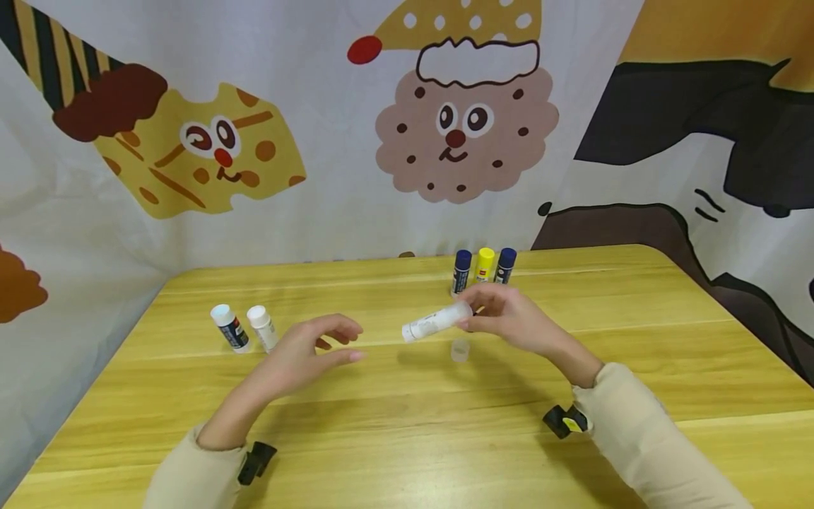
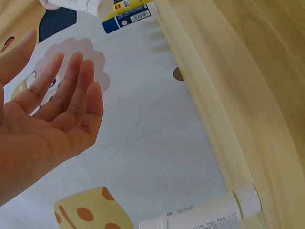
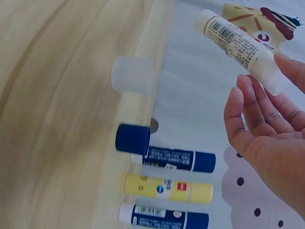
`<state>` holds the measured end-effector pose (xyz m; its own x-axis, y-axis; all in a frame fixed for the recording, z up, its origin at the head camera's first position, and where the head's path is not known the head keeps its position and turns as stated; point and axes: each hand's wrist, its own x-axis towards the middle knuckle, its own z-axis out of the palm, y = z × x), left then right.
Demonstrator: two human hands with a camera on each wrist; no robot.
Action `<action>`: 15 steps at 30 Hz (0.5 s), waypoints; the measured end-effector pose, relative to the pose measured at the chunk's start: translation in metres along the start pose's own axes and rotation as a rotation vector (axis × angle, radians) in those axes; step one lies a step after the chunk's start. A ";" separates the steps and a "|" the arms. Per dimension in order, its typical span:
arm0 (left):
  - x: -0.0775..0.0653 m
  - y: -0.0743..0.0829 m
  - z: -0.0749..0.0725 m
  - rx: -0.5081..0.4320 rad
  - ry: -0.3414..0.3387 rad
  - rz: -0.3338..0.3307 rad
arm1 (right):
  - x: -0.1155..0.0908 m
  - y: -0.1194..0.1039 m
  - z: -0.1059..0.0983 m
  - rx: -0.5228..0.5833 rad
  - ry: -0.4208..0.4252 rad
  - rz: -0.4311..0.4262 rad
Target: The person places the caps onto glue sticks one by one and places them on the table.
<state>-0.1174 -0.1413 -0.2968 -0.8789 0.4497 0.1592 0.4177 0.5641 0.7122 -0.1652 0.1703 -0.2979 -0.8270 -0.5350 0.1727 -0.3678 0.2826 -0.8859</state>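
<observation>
White glue stick (image 1: pixel 435 322), a slim, smooth cylinder with fine printing and a barcode, hangs tilted above the bench (image 1: pixel 381 438), pinched at its clear plastic end between the thumb and fingers of the right hand (image 1: pixel 502 317). Its other end points toward the left hand (image 1: pixel 308 353), which is apart from it and holds nothing, the fingers loosely bent.

On the bench below the stick stands a short, frosted, translucent plastic cap (image 1: pixel 460 350); the right wrist view also shows a smooth navy cap (image 3: pixel 133 138) near it. Behind the right hand, a glossy yellow stick (image 1: pixel 485 263) stands upright between two navy sticks (image 1: pixel 462 271). Left of the left hand stand a navy-and-white stick (image 1: pixel 230 329) and a white-capped stick (image 1: pixel 261 325). Yellowish wood grain streaks the bench; beyond it hangs softly creased cloth (image 1: pixel 337 226) with cartoon prints. Both sleeves (image 1: pixel 655 438) are beige and puffy.
</observation>
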 end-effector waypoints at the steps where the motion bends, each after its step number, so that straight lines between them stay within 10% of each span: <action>1: -0.001 -0.001 -0.001 0.000 0.004 -0.002 | 0.000 0.001 -0.002 -0.001 0.004 0.004; 15: -0.014 -0.011 -0.017 0.034 0.032 -0.056 | -0.006 0.002 -0.027 -0.119 0.074 0.037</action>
<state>-0.1140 -0.1654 -0.2951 -0.9078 0.3948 0.1414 0.3745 0.6117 0.6968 -0.1726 0.1953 -0.2886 -0.8685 -0.4633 0.1764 -0.3807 0.3955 -0.8358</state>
